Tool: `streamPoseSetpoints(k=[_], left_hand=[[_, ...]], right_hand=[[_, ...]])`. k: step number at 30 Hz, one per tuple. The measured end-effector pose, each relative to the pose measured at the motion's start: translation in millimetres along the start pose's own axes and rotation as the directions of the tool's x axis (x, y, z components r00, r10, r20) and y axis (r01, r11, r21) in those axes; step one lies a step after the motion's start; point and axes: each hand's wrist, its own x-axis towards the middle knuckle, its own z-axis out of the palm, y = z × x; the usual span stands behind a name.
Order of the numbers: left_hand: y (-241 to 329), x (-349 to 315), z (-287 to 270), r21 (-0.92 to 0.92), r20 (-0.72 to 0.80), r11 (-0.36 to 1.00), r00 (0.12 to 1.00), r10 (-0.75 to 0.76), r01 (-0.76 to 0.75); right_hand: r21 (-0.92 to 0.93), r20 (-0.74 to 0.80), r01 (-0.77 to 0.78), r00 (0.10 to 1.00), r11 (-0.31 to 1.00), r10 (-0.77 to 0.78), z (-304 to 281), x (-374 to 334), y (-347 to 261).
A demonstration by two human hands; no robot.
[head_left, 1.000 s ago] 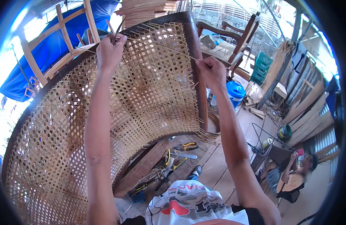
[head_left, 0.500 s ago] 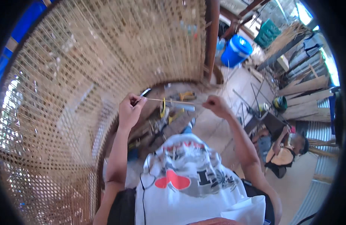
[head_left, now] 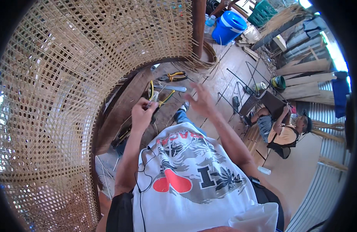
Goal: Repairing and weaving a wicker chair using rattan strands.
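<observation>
The worker's L hand (head_left: 141,113) is hovering just off ctr at approx. 9 o'clock, thumb and index pinched tog.; it's too small to tell what, if anything, is sitting betw. the tips. The R hand (head_left: 202,99) is hanging at 2 o'clock w/ fingers spread wide, apparently holding nothing. The curved cane panel (head_left: 70,87) is filling 8 to 12 o'clock, its hollow side facing the worker, prob. so both hands have easy access to the weave. Yellow-handled pliers (head_left: 174,76) are lying at 12 o'clock, betw. worker and panel, prob. for a quick grab. A coil of strips (head_left: 213,59) is resting at 1 o'clock beside the panel's wooden post (head_left: 198,29), prob. wound to avoid tangles. A co-worker (head_left: 288,129) is sitting well apart at 3 o'clock.
</observation>
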Motion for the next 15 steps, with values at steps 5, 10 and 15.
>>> streamPoseSetpoints(k=[5, 10, 15], left_hand=[[-9, -2, 65, -0.355, 0.154, 0.935, 0.988, 0.034, 0.023], [-43, -6, 85, -0.378, 0.201, 0.925, 0.979, 0.041, 0.039], [-40, 12, 90, -0.159, 0.233, 0.982, 0.971, -0.059, 0.098]], right_hand=[[0.387, 0.232, -0.193, 0.967, 0.902, 0.107, 39, -38, -36], [0.192, 0.32, -0.199, 0.938, 0.961, 0.13, 10, -32, -23], [-0.122, 0.181, -0.184, 0.962, 0.975, 0.204, -68, 43, 36]])
